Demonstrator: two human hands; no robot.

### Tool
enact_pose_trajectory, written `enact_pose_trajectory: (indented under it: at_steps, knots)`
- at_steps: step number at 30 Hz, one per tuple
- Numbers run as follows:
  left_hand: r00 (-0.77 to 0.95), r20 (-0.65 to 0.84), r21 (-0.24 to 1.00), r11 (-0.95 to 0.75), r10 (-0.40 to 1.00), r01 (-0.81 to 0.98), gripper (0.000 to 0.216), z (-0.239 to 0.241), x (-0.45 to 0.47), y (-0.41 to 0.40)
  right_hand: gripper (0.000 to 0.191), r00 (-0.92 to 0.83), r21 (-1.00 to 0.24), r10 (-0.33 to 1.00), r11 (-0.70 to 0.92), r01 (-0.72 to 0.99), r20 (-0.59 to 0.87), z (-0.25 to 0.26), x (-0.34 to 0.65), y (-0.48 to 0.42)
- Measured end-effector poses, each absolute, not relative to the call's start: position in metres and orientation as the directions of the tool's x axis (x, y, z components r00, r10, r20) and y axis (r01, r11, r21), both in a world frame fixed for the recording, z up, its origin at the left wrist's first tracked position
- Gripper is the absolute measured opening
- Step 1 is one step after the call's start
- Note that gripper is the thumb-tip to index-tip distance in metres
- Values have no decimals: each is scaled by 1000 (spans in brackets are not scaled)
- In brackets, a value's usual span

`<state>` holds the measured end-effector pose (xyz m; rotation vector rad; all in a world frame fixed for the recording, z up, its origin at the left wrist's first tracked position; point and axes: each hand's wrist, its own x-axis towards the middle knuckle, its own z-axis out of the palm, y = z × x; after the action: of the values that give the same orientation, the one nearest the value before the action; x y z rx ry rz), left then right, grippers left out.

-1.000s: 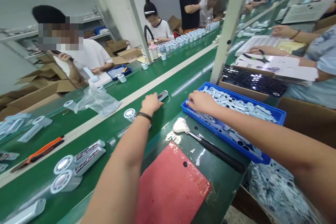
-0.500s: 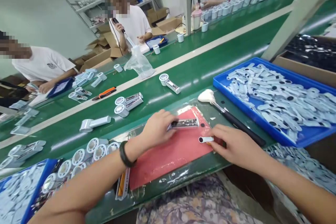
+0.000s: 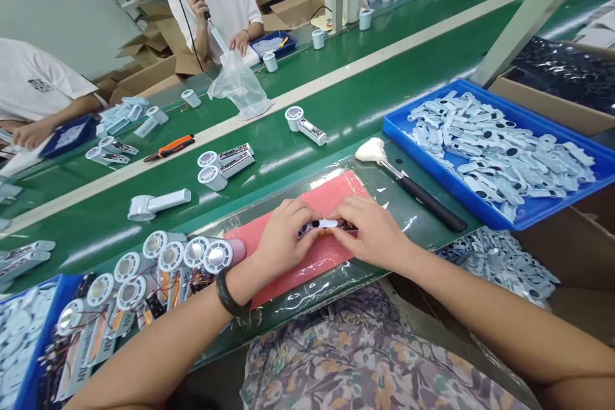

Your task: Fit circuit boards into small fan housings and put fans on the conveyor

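1. While the left hand (image 3: pixel 282 238) and right hand (image 3: pixel 371 230) pinch a small white tube (image 3: pixel 323 223) between them, both grips look closed, over the middle of a pink pad (image 3: pixel 331 191).
2. A slip could drop or roll the tube, and a careless tug could snag the thin wires of the round-headed fan units (image 3: pixel 129 289) just left.
3. Green belts (image 3: pixel 346 112) run far and left; a blue tray (image 3: pixel 528 116) of pale parts sits right, beside a white-tipped brush (image 3: pixel 413 187); a co-worker (image 3: pixel 216 6) stands beyond.
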<state>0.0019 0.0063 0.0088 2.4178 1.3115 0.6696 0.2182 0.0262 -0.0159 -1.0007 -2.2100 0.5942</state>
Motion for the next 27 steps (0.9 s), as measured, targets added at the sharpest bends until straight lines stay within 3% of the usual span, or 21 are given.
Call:
enact_pose_trajectory:
  at_steps: [4, 9, 13, 16, 21, 27]
  knots:
    - [437, 212, 476, -483, 874, 735, 9, 8, 7, 6, 10, -490, -723, 813, 539, 432, 314, -20, 220, 29]
    - [460, 216, 424, -507, 861, 750, 6, 12, 8, 0, 13, -525, -884, 845, 319, 343, 101, -30, 222, 33]
    - [497, 227, 377, -546, 838, 748, 11, 12, 10, -16, 41, -653, -825, 755, 408, 391, 64, -27, 230, 27]
    - [444, 189, 391, -481, 876, 784, 22, 6, 15, -28, 36, -715, -780, 695, 487, 394, 73, -24, 231, 22]
    - [372, 193, 387, -419, 908, 821, 19, -3, 20, -34, 29, -658, -765, 744, 490, 418, 117, -28, 226, 16]
    - [457, 155, 276, -482, 876, 832, 25, -2, 18, -34, 38, -701, -621, 682, 645, 445, 207, -38, 226, 9]
